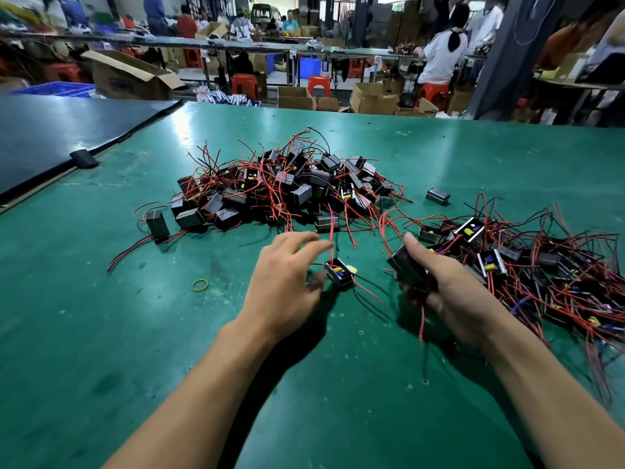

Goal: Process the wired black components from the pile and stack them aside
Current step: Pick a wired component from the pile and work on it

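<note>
A tangled pile of black box components with red and black wires (280,187) lies in the middle of the green table (101,333). A second heap of the same wired components (527,265) spreads along the right side. My right hand (449,292) grips one black component (407,264), thumb on top, its red wire hanging below. My left hand (287,279) hovers with fingers spread and relaxed just left of a single component (340,274) that lies on the table with its yellow and blue parts showing.
A yellow rubber band (200,285) lies left of my left hand. One lone black box (438,196) sits between the two heaps. A dark board (50,137) covers the table's far left. Behind the table are cardboard boxes, red stools and people.
</note>
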Action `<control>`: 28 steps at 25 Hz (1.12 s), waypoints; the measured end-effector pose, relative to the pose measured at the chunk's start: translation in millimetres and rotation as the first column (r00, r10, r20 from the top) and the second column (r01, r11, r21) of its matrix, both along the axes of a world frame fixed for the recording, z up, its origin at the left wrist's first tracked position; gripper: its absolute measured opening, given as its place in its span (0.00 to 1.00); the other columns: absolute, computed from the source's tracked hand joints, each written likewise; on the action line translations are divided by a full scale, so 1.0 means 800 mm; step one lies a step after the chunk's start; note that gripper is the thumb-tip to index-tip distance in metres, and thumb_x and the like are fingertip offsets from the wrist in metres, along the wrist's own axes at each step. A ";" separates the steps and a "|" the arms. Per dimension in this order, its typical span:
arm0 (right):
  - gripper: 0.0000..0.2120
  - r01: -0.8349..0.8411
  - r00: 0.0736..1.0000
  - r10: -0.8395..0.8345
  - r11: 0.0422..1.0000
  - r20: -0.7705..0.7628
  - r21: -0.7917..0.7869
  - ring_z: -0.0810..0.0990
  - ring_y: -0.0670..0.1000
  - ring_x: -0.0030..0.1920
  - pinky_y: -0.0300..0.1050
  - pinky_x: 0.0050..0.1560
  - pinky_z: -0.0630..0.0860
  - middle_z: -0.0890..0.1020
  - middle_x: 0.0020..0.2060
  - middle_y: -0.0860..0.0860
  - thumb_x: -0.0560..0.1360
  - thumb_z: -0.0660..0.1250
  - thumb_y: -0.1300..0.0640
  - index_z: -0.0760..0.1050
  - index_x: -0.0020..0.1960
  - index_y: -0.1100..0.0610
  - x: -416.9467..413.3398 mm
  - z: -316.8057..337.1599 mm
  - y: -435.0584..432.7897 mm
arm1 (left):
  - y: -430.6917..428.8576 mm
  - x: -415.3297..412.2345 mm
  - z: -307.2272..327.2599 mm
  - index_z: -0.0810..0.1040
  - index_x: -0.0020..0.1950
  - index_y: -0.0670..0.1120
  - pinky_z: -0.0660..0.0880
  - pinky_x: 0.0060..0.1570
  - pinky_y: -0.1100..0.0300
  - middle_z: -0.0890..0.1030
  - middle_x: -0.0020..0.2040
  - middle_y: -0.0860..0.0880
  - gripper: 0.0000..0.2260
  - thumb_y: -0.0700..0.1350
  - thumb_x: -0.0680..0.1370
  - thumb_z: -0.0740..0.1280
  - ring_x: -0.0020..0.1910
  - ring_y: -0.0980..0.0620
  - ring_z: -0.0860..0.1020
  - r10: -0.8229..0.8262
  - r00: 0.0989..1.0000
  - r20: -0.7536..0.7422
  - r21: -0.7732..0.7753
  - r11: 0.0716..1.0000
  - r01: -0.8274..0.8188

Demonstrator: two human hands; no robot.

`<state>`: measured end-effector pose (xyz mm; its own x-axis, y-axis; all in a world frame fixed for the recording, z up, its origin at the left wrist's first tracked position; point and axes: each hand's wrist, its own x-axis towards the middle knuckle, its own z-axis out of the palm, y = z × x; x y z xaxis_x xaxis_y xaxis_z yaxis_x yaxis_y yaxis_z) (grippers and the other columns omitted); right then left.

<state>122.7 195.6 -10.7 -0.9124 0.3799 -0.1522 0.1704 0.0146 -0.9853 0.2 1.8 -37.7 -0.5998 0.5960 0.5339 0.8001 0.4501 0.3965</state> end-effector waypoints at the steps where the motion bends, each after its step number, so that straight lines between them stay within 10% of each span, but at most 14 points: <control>1: 0.25 0.012 1.000 -0.012 1.000 -0.027 0.014 0.76 0.46 0.34 0.45 0.41 0.69 0.82 0.35 0.49 0.65 0.68 0.26 0.85 0.37 0.48 -0.001 0.001 -0.001 | -0.001 0.001 0.002 0.80 0.63 0.46 0.71 0.62 0.49 0.79 0.60 0.48 0.19 0.40 0.72 0.71 0.62 0.47 0.74 0.081 0.997 -0.012 0.075 0.994 -0.080; 5: 0.27 0.055 0.995 -0.057 0.998 -0.085 -0.027 0.77 0.48 0.33 0.43 0.36 0.70 0.84 0.35 0.53 0.65 0.66 0.29 0.83 0.40 0.53 -0.001 0.004 0.005 | -0.010 -0.005 0.007 0.75 0.62 0.47 0.73 0.60 0.49 0.78 0.56 0.48 0.19 0.43 0.71 0.64 0.57 0.48 0.74 0.309 0.930 0.198 0.181 0.921 -0.345; 9: 0.23 -0.290 0.955 0.295 0.943 0.010 -0.163 0.79 0.50 0.32 0.38 0.32 0.76 0.83 0.36 0.57 0.68 0.72 0.33 0.82 0.41 0.54 0.006 0.004 -0.007 | -0.012 -0.017 0.000 0.74 0.64 0.49 0.77 0.54 0.49 0.82 0.48 0.50 0.17 0.48 0.76 0.67 0.48 0.46 0.79 0.316 0.846 0.429 0.036 0.930 -0.366; 18: 0.27 -0.026 1.000 0.025 0.999 -0.018 -0.044 0.75 0.46 0.56 0.48 0.65 0.69 0.78 0.52 0.42 0.75 0.64 0.37 0.77 0.65 0.55 -0.030 -0.019 -0.041 | -0.011 -0.017 0.005 0.82 0.52 0.47 0.78 0.48 0.62 0.84 0.42 0.52 0.07 0.41 0.76 0.69 0.42 0.56 0.82 0.206 0.798 0.567 0.254 0.877 -0.407; 22: 0.19 0.104 0.990 -0.107 0.994 -0.093 -0.036 0.78 0.46 0.36 0.46 0.36 0.76 0.82 0.37 0.46 0.71 0.65 0.36 0.82 0.47 0.51 -0.023 -0.014 -0.036 | -0.009 -0.012 0.013 0.82 0.48 0.46 0.79 0.44 0.64 0.86 0.41 0.48 0.04 0.38 0.77 0.69 0.40 0.55 0.84 -0.048 0.700 0.712 0.361 0.881 -0.307; 28: 0.17 0.292 0.914 -0.273 0.956 -0.300 0.021 0.76 0.35 0.34 0.28 0.31 0.71 0.86 0.43 0.46 0.76 0.64 0.41 0.84 0.47 0.54 -0.013 -0.004 -0.014 | -0.008 -0.006 0.012 0.83 0.46 0.45 0.76 0.37 0.68 0.85 0.37 0.48 0.03 0.41 0.78 0.70 0.34 0.57 0.80 -0.175 0.614 0.769 0.300 0.948 -0.105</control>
<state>111.9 184.7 -14.1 -0.7657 0.6285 0.1364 -0.1168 0.0726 -0.9905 -4.2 -4.7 -27.8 -0.8488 0.5283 0.0186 0.1342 0.1814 0.9742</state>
